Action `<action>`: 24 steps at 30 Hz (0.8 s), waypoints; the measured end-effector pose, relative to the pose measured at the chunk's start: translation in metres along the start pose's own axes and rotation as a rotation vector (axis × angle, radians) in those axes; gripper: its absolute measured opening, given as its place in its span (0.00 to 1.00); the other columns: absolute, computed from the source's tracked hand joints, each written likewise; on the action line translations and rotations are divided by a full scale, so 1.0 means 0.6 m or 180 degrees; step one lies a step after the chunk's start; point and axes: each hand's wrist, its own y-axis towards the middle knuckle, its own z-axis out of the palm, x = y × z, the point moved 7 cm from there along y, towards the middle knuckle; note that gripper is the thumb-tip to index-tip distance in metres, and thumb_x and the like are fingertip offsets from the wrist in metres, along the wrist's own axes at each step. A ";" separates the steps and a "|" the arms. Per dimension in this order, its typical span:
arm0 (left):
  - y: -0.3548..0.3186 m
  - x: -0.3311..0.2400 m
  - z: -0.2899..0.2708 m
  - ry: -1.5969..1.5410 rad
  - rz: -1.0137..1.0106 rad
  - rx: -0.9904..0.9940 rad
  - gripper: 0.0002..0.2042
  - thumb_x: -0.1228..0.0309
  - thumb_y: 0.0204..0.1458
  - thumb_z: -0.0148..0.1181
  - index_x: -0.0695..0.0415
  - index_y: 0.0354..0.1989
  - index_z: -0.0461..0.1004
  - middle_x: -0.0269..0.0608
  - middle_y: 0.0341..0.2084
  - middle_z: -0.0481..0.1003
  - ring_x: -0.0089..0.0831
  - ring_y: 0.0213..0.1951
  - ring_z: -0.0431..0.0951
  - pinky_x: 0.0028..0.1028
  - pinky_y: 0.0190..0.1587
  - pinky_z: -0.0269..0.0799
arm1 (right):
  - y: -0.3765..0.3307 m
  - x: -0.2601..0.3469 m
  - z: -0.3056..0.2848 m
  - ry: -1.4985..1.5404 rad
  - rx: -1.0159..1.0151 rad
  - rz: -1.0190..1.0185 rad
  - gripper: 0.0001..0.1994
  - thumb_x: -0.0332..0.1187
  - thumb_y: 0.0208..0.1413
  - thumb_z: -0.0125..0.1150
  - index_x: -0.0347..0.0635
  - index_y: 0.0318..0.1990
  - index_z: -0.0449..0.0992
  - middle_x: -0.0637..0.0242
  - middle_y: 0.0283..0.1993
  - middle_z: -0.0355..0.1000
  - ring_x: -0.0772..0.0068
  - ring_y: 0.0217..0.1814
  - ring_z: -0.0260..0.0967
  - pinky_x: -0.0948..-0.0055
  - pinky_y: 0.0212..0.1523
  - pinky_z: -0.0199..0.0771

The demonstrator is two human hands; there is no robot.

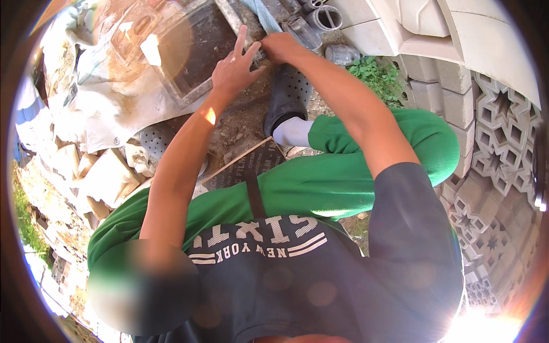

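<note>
White sheeting (100, 114) spreads along the left and near sides of the framed tray (209, 48), which is dark inside. Just right of the tray stands a dark clog (290, 91); farther right grows a green plant (377, 80). At the tray's right rim, the left hand (230, 74) has its grip released, fingers spread. Just right of it, the right hand (280, 47) curls its fingers; whether its grip clasps anything I cannot tell.
</note>
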 end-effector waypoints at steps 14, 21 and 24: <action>-0.157 0.304 -0.142 0.0036 -0.2026 -0.2546 0.31 0.62 0.53 0.64 0.62 0.62 0.61 0.52 0.58 0.68 0.49 0.60 0.66 0.40 0.64 0.58 | 0.123 0.000 -0.102 0.3892 -0.0309 0.0515 0.40 0.54 0.49 0.68 0.38 0.65 0.64 0.48 0.61 0.68 0.51 0.63 0.66 0.55 0.62 0.66; -0.104 0.348 -0.045 -0.2237 -0.2563 -0.1056 0.26 0.62 0.51 0.67 0.66 0.53 0.69 0.56 0.44 0.75 0.44 0.45 0.76 0.35 0.48 0.70 | 0.175 -0.042 -0.067 0.3362 -0.1134 0.0524 0.44 0.36 0.43 0.69 0.32 0.68 0.55 0.45 0.57 0.70 0.51 0.59 0.69 0.59 0.57 0.68; -0.156 0.395 -0.051 -0.2134 -0.2486 -0.1447 0.21 0.64 0.50 0.67 0.65 0.47 0.72 0.52 0.35 0.77 0.43 0.39 0.76 0.37 0.44 0.70 | 0.149 0.047 -0.100 0.3848 -0.0983 0.0346 0.40 0.27 0.42 0.62 0.31 0.67 0.57 0.48 0.56 0.70 0.53 0.57 0.69 0.63 0.57 0.68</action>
